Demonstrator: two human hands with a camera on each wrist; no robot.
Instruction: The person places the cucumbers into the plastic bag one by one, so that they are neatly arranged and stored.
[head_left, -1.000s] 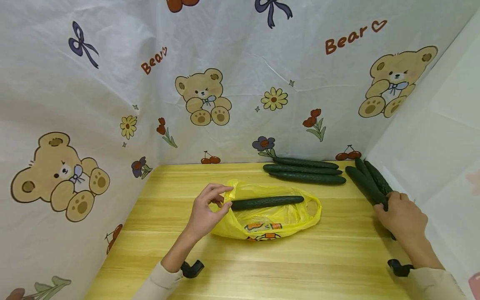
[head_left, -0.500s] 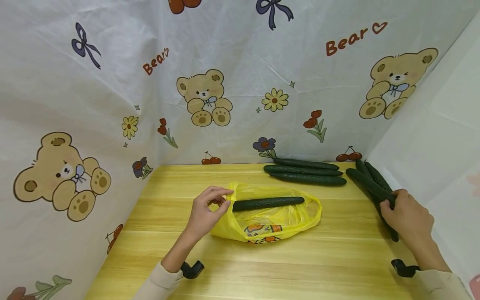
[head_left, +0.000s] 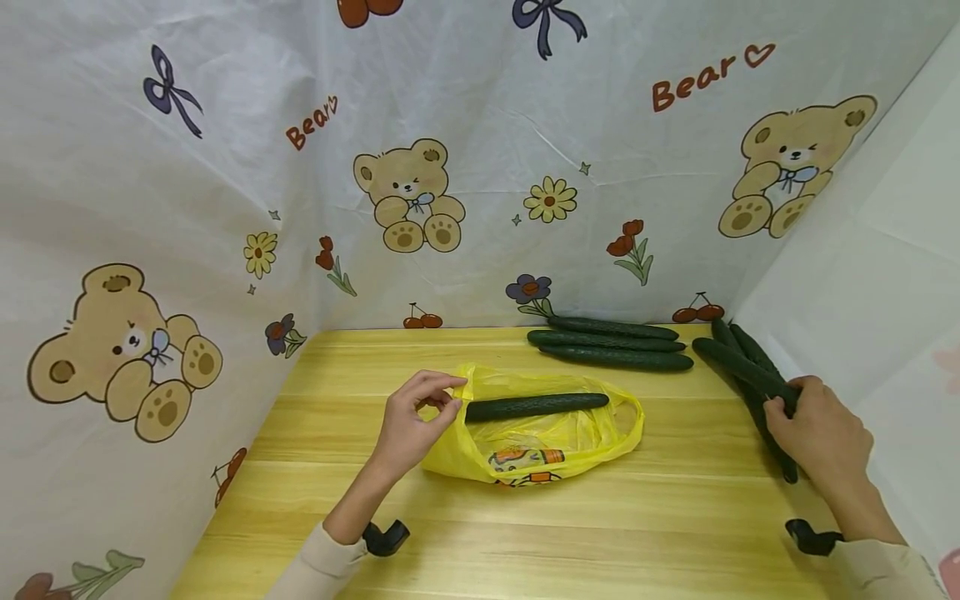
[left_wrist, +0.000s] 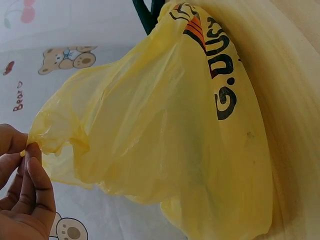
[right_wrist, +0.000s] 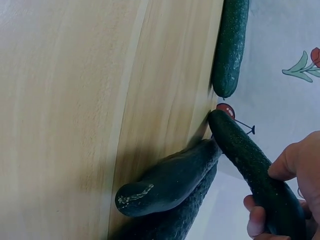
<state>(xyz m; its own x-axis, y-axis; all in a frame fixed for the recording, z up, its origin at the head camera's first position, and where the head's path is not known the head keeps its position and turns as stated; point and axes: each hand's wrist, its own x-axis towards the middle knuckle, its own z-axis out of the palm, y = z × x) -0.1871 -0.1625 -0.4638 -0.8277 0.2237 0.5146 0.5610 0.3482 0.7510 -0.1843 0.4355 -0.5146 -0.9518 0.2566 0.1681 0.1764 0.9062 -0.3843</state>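
One cucumber [head_left: 738, 364] in right hand [head_left: 827, 437] grip, more crosswise than before; yellow bag [head_left: 461, 450] in left hand [head_left: 408, 423] pinch

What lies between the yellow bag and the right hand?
Head view: bare tabletop beside the yellow plastic bag, then a cucumber lying next to the right hand.

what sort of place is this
Probably a makeshift indoor work corner: a wooden table, a bear-print sheet rising behind it and along the side, with cucumbers and a yellow bag on top.
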